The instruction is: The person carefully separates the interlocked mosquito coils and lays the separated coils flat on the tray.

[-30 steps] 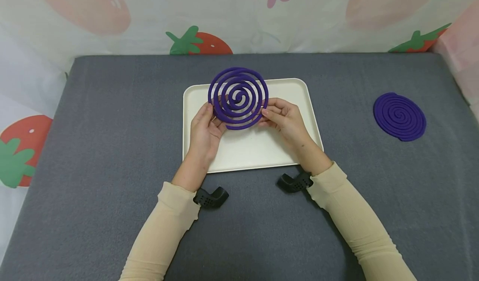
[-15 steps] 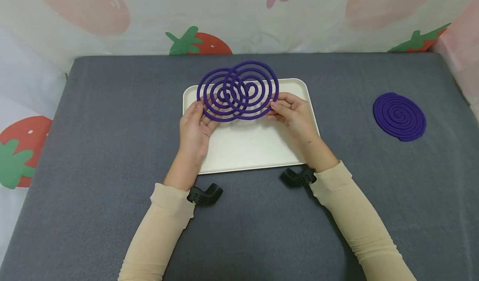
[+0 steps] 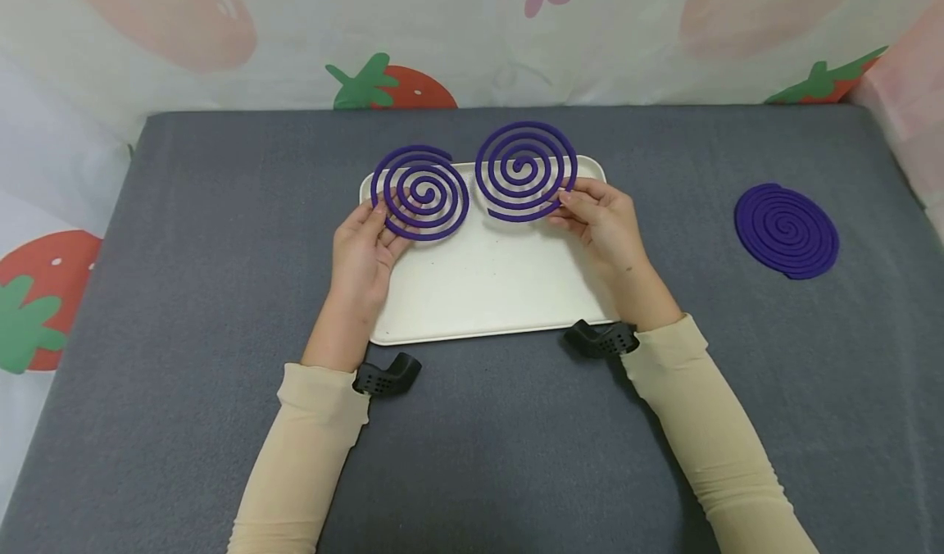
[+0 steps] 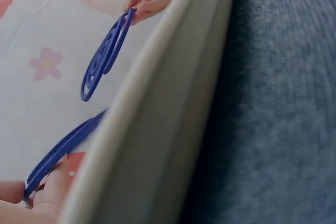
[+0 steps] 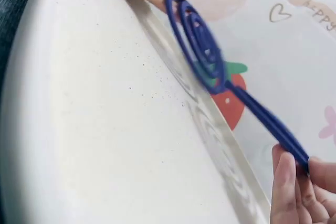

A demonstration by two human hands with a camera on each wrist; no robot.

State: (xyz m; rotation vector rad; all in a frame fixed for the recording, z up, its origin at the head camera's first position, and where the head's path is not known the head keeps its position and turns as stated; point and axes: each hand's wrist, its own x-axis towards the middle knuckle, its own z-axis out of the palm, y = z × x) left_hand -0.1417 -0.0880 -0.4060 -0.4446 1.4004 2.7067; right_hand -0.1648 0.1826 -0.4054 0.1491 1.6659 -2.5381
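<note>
Now each hand is holding its own purple spiral above the far part of the cream tray [image 3: 487,308], the two coils side by side and just apart. The left hand [image 3: 361,255] is pinching the left coil [image 3: 420,192] at its near edge; the right hand [image 3: 606,224] is pinching the right coil [image 3: 526,170] at its near right rim. Both discs are lying ahead of the fingers, tilted up. A third coil [image 3: 787,229] is resting on the grey table [image 3: 184,251], nearer the right hand.
</note>
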